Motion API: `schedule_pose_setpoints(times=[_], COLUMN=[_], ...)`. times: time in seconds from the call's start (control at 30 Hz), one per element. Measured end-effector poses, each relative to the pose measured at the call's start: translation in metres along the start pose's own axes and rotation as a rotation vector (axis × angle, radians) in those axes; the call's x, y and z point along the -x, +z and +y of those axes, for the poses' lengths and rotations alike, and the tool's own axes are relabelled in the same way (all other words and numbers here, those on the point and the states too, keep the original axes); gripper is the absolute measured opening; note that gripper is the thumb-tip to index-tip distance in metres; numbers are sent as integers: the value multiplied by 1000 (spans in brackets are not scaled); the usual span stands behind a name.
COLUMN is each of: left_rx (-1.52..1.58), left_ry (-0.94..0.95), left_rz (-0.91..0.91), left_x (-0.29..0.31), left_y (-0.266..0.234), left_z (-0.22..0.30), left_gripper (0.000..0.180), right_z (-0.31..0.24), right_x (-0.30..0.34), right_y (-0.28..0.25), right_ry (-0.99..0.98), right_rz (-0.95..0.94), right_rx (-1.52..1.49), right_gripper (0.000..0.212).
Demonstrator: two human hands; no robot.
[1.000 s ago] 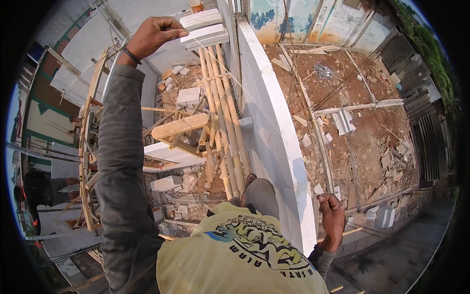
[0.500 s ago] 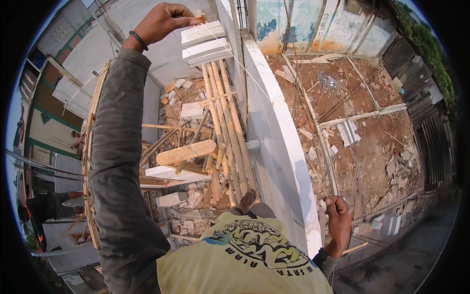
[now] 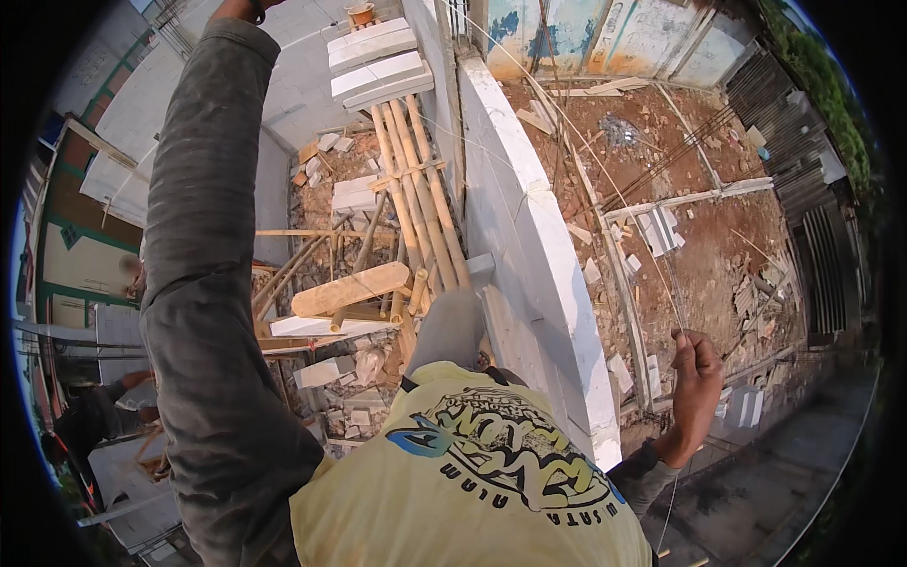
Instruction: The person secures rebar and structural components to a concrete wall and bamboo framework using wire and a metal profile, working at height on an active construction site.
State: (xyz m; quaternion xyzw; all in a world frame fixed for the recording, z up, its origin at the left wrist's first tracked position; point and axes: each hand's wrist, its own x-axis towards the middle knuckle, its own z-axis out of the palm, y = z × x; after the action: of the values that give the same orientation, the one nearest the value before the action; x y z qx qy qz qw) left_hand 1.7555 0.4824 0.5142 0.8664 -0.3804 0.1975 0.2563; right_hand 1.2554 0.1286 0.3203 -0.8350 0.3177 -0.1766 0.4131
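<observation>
My right hand (image 3: 697,386) is out over the right side of the white block wall (image 3: 557,255), with thumb and fingertips pinched on a thin string (image 3: 672,506). The string runs from the hand up toward the top of the view, and its other end hangs down below the wrist. My left arm (image 3: 203,180), in a dark grey sleeve, reaches far forward. Only a sliver of my left hand (image 3: 269,3) shows at the top edge, so its fingers are hidden. A small orange container (image 3: 361,14) sits nearby on stacked white blocks (image 3: 378,61).
Bamboo poles (image 3: 416,180) lie side by side left of the wall, below the blocks. A wooden plank (image 3: 350,289) and rubble (image 3: 359,378) are lower down. Right of the wall is a dirt plot (image 3: 727,255) with concrete beams. Another person (image 3: 94,416) is at the far left.
My right hand has moved right and slightly up with the string. My left hand has gone forward, mostly out of view, away from the orange container. My knee has come forward.
</observation>
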Motion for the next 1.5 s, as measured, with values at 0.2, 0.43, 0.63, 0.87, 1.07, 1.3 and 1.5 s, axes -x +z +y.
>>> schedule_pose_setpoints(times=[0.2, 0.43, 0.63, 0.87, 1.07, 1.3, 1.5], left_rx=[-313, -278, -314, -319, -373, 117, 45], left_ry=[250, 358, 311, 191, 110, -162, -324], left_rz=[3, 343, 541, 631, 604, 483, 503], left_x=[-62, -119, -173, -246, -269, -264, -241], left_y=[32, 86, 105, 97, 99, 88, 71], left_z=[-14, -91, -180, -200, -261, -309, -368], left_gripper=[23, 17, 17, 20, 20, 20, 23], right_z=[-29, -112, -193, -234, -262, -279, -327], right_x=[-34, -132, -221, -277, -316, -362, -418], right_y=[24, 104, 163, 175, 198, 243, 285], right_ry=[10, -99, -243, -337, -302, -346, -376], right_rz=[93, 95, 80, 198, 164, 166, 152], right_rx=[76, 135, 243, 279, 328, 332, 331], right_gripper=[23, 23, 23, 23, 26, 30, 32])
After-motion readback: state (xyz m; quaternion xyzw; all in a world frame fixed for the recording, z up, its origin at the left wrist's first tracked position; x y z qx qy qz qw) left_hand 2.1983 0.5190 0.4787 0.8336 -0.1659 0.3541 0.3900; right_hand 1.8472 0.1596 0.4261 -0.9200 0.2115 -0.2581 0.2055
